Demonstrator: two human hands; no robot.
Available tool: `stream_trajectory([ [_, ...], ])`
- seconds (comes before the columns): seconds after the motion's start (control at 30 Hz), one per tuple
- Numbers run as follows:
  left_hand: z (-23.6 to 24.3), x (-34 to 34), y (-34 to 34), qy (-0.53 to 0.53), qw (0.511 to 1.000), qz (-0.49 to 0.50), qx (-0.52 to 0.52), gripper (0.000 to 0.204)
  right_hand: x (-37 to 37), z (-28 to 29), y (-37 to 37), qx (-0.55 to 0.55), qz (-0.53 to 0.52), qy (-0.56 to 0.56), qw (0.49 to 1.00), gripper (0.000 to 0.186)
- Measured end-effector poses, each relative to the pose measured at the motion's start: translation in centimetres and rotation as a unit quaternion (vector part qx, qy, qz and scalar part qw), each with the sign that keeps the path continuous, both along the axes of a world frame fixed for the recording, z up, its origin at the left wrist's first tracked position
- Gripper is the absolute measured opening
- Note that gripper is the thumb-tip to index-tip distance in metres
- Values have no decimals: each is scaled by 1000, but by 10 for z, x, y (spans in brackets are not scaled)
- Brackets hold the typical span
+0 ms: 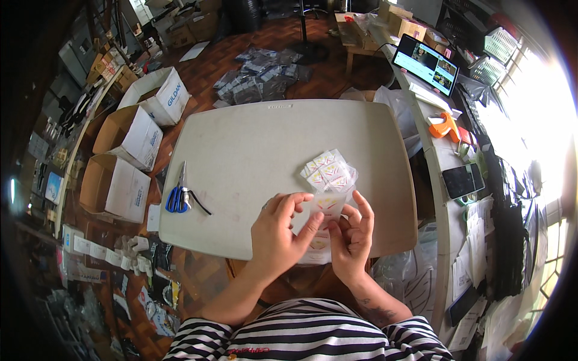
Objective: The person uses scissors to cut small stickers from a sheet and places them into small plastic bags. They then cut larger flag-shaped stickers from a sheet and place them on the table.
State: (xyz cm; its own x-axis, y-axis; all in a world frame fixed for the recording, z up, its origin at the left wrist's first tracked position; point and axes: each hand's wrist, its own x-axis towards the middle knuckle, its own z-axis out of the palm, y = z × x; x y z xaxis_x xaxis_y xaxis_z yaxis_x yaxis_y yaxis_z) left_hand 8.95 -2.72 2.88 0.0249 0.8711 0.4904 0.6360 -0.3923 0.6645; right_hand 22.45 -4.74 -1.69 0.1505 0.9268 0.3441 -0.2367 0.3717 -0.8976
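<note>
Between my hands, over the near edge of the table (pixel 241 156), is a translucent strip (pixel 329 203) printed with small yellow and red marks. My left hand (pixel 280 231) pinches its left side, thumb pressed on the strip and fingers curled. My right hand (pixel 353 240) grips the right side between thumb and fingers, its index finger raised. Lower down, more of the printed material shows between my wrists. Just beyond my fingers lies a loose pile of small white printed pieces (pixel 328 170); whether the strip joins it I cannot tell. Blue-handled scissors (pixel 179 195) rest at the table's left.
A short black cord (pixel 200 203) lies beside the scissors. Open cardboard boxes (pixel 135 135) line the left floor. Plastic-wrapped packs (pixel 259 75) are heaped beyond the table. The right-hand counter holds a tablet (pixel 426 64), an orange tool (pixel 444 125) and a phone (pixel 463 180).
</note>
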Motion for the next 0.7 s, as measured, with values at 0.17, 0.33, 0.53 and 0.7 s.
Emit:
stream_trajectory([
  [0.17,3,-17,12,-231,939,-133,-219,17,-1,0,0,43,20,63,997,47],
  [0.33,-2,-20,5,-218,944,-150,-194,15,24,18,9,13,75,-194,978,23],
  [0.53,-13,-103,31,2,992,76,-102,33,41,26,13,-89,72,-213,970,30],
  [0.7,-66,-254,34,364,808,376,-271,47,43,21,18,-94,89,-171,977,35],
])
